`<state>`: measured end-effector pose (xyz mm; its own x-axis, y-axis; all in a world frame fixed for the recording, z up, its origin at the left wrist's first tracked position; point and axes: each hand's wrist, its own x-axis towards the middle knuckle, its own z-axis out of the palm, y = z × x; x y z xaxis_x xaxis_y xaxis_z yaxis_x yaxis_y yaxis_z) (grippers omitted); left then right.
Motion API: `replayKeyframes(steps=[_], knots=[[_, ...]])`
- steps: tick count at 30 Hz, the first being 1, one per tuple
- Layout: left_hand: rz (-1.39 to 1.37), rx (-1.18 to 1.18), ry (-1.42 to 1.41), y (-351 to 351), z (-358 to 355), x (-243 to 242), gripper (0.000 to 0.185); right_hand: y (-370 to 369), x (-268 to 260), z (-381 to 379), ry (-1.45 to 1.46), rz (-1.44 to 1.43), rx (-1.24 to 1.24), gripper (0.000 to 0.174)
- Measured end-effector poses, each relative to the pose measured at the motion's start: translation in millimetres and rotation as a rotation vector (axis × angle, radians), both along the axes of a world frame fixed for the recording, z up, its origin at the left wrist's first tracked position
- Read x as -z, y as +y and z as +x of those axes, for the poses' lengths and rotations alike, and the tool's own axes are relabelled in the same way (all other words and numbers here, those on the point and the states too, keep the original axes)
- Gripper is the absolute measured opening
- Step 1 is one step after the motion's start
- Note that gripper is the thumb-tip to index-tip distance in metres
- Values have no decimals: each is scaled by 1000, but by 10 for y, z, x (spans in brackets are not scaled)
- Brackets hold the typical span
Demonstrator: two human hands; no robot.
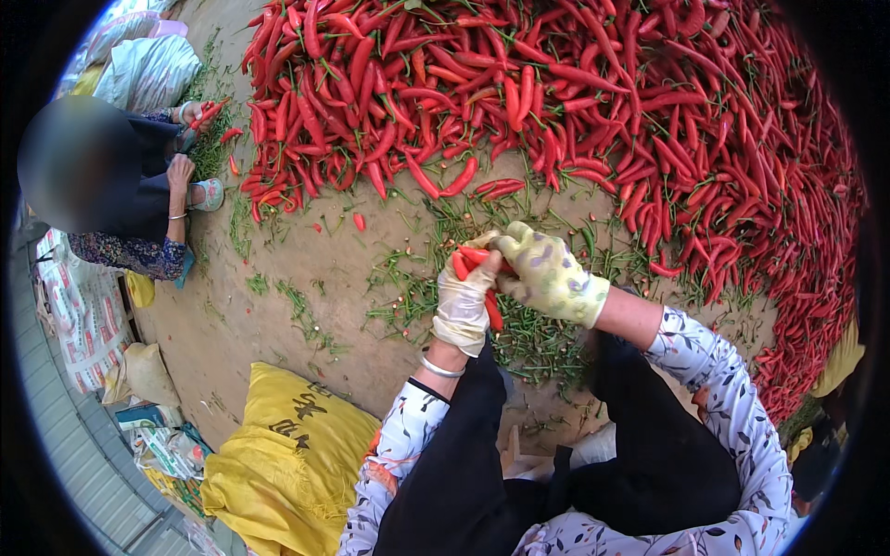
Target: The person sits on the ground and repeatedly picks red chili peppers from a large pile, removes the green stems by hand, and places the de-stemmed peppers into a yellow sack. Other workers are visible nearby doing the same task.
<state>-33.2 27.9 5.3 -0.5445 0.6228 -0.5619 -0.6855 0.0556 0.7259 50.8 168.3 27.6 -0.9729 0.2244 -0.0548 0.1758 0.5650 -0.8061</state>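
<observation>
My left hand [464, 295], in a thin whitish glove, is closed around several red chili peppers [495, 311]; their ends stick out above and below the fist. My right hand [546, 274], in a pale yellow glove with purple patches, meets it at the peppers' upper ends. Its fingertips are bent inward and partly hidden, so whether they pinch a stem or a pepper cannot be seen. Beneath both hands, cut-off green stems [542, 347] litter the ground. Beyond them spreads a large heap of red chili peppers [445, 90], many with green stems on.
At left sits another person [132, 181], holding red peppers in one hand. A full yellow woven sack [299, 424] stands by my left leg. White printed sacks [83, 313] lie along the left edge, and a pale bulging sack [147, 73] is at the upper left.
</observation>
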Motion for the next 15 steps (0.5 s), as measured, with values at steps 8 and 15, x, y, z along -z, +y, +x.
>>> replayKeyframes(steps=[8, 15], knots=[[209, -145, -309, -131, 6, -48, 30, 83, -9, 396, -77, -539, 77, 39], [-82, 12, -148, -21, 78, -112, 27, -155, 186, 367, -5, 383, -245, 17]])
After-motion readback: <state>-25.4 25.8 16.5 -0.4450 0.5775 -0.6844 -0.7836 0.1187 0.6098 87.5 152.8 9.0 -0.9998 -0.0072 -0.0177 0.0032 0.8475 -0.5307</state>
